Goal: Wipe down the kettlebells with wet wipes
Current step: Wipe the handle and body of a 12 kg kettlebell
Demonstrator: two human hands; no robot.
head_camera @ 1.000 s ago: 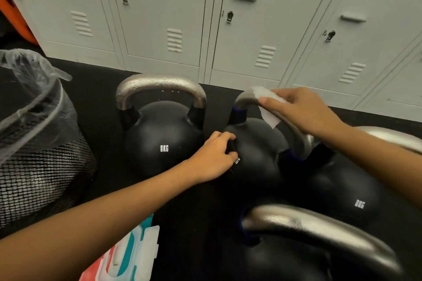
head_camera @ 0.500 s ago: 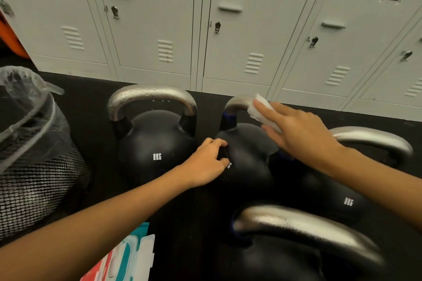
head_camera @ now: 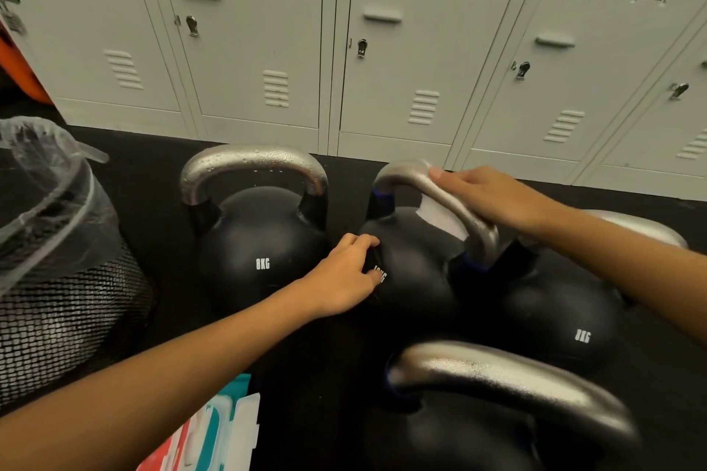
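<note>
My bare left forearm reaches in from the lower left, and my left hand (head_camera: 344, 275) rests knuckles up, fingers curled loosely with the tips touching a rounded black surface. My bare right forearm comes in from the right edge, wrist slightly raised. My right hand (head_camera: 493, 195) lies palm down, fingers stretched leftward over a curved silvery bar, a white wipe (head_camera: 440, 216) showing beneath the palm.

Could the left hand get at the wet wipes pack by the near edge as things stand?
Probably yes. The left hand only rests against the middle kettlebell, holding nothing, and the wipes pack lies just beneath that forearm with nothing between.
</note>
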